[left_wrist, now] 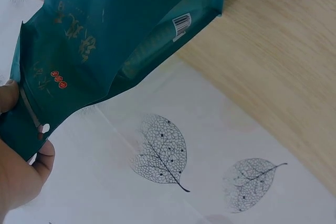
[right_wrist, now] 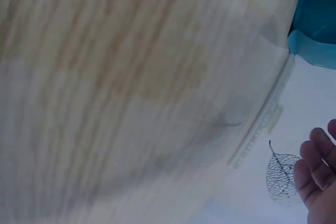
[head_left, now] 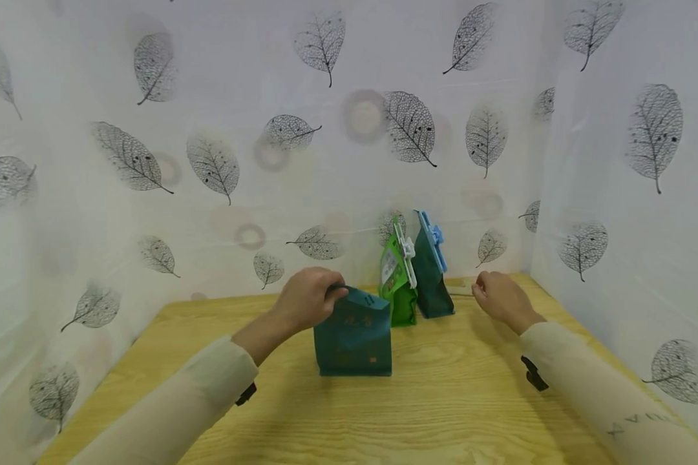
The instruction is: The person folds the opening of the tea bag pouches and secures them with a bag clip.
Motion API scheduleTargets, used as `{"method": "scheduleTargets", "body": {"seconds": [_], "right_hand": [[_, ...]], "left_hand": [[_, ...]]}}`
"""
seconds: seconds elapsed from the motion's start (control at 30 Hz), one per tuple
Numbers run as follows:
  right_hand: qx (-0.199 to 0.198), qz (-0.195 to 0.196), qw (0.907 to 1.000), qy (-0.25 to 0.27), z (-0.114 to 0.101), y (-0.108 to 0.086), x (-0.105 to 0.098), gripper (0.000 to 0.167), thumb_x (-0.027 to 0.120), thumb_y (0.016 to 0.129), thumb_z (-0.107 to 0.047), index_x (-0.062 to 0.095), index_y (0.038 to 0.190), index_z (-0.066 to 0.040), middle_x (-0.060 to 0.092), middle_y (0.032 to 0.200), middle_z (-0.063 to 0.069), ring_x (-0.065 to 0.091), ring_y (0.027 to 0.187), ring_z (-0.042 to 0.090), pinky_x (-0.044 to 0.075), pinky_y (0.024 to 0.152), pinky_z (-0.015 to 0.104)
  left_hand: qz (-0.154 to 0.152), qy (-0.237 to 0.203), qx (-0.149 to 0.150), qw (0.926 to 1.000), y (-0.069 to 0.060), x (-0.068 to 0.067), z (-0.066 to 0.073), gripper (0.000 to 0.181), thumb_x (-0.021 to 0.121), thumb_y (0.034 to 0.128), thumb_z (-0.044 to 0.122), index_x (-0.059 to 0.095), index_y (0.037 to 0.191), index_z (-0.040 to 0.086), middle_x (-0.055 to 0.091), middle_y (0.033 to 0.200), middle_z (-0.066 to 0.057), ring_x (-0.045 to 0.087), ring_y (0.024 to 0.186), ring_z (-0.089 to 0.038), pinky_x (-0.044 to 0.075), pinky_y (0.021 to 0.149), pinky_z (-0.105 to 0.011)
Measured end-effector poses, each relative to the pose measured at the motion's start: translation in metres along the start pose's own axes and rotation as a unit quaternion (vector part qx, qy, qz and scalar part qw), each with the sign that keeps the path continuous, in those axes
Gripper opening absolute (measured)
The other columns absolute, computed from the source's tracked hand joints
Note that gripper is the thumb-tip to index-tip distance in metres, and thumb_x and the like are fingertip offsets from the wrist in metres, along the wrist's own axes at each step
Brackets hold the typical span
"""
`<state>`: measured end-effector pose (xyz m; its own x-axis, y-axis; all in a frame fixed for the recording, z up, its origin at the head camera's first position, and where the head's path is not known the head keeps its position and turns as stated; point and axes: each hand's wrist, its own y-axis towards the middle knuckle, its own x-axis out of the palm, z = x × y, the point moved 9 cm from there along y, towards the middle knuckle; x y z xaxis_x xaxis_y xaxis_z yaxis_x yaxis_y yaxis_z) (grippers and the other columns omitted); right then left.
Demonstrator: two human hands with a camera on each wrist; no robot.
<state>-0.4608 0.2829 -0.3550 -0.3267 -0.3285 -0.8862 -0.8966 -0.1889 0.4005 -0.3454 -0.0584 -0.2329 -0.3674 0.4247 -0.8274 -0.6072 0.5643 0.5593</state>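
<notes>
My left hand [head_left: 308, 298] pinches the top corner of a dark teal pouch bag [head_left: 353, 342] that stands upright at mid-table. In the left wrist view the bag [left_wrist: 100, 40] has gold writing, a barcode and a small hole near the pinched edge. My right hand [head_left: 503, 302] is above the table's back right, its fingers [right_wrist: 317, 166] loosely bent with nothing between them. Just left of it a pale bar [head_left: 459, 290], shaped like a bag clip, lies by the wall. Whether the fingers touch it cannot be told.
Behind the held bag stand a green bag [head_left: 404, 307] with a white clip [head_left: 407, 252] and a teal bag [head_left: 433, 290] with a blue clip [head_left: 434, 239]. A leaf-patterned sheet [head_left: 349, 174] encloses the wooden table [head_left: 442, 413] at the back and sides.
</notes>
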Motion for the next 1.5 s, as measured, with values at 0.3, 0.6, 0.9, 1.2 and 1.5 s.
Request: {"method": "scheduleTargets", "body": {"seconds": [0.3, 0.6, 0.9, 1.2, 1.5], "right_hand": [[0.049, -0.074, 0.9960, -0.003, 0.022, -0.007, 0.027, 0.042, 0.043, 0.102, -0.024, 0.055, 0.121, 0.011, 0.059, 0.118, 0.032, 0.056, 0.109, 0.050, 0.047, 0.090, 0.061], [0.064, -0.129, 0.9895, -0.007, 0.028, -0.001, 0.044, 0.044, 0.048, 0.100, -0.025, 0.048, 0.123, 0.013, 0.056, 0.121, 0.036, 0.054, 0.112, 0.055, 0.043, 0.090, 0.067], [0.075, -0.159, 0.9837, -0.038, 0.040, -0.002, 0.053, 0.043, 0.048, 0.101, -0.027, 0.046, 0.122, 0.010, 0.053, 0.127, 0.037, 0.050, 0.117, 0.056, 0.039, 0.090, 0.071], [0.050, -0.149, 0.9831, -0.093, 0.042, -0.003, 0.048, 0.028, 0.054, 0.097, -0.018, 0.057, 0.107, 0.008, 0.062, 0.104, 0.028, 0.056, 0.098, 0.046, 0.043, 0.081, 0.061], [0.068, -0.147, 0.9864, -0.029, 0.045, -0.008, 0.042, 0.048, 0.062, 0.093, -0.028, 0.049, 0.118, 0.011, 0.061, 0.105, 0.030, 0.061, 0.093, 0.044, 0.048, 0.080, 0.061]], "left_hand": [[-0.011, -0.001, -0.002, 0.9999, -0.001, 0.005, 0.002, 0.008, 0.070, 0.0937, 0.017, 0.074, 0.091, 0.010, 0.073, 0.083, -0.001, 0.067, 0.074, -0.016, 0.055, 0.071, -0.033], [-0.001, 0.003, 0.001, 1.0000, -0.001, 0.004, -0.001, 0.008, 0.071, 0.0934, 0.017, 0.073, 0.090, 0.010, 0.072, 0.082, -0.001, 0.066, 0.072, -0.016, 0.055, 0.070, -0.033], [-0.009, -0.005, 0.004, 0.9999, -0.002, 0.005, 0.000, 0.009, 0.070, 0.0938, 0.017, 0.073, 0.090, 0.010, 0.072, 0.082, -0.001, 0.066, 0.073, -0.015, 0.055, 0.071, -0.033], [-0.006, -0.003, 0.006, 1.0000, -0.002, 0.006, 0.000, 0.008, 0.070, 0.0936, 0.017, 0.073, 0.090, 0.010, 0.072, 0.081, -0.001, 0.066, 0.072, -0.015, 0.055, 0.070, -0.032], [-0.007, -0.002, 0.003, 1.0000, -0.002, 0.003, -0.001, 0.009, 0.071, 0.0934, 0.017, 0.073, 0.090, 0.009, 0.072, 0.081, -0.001, 0.066, 0.071, -0.016, 0.055, 0.070, -0.033]]}}
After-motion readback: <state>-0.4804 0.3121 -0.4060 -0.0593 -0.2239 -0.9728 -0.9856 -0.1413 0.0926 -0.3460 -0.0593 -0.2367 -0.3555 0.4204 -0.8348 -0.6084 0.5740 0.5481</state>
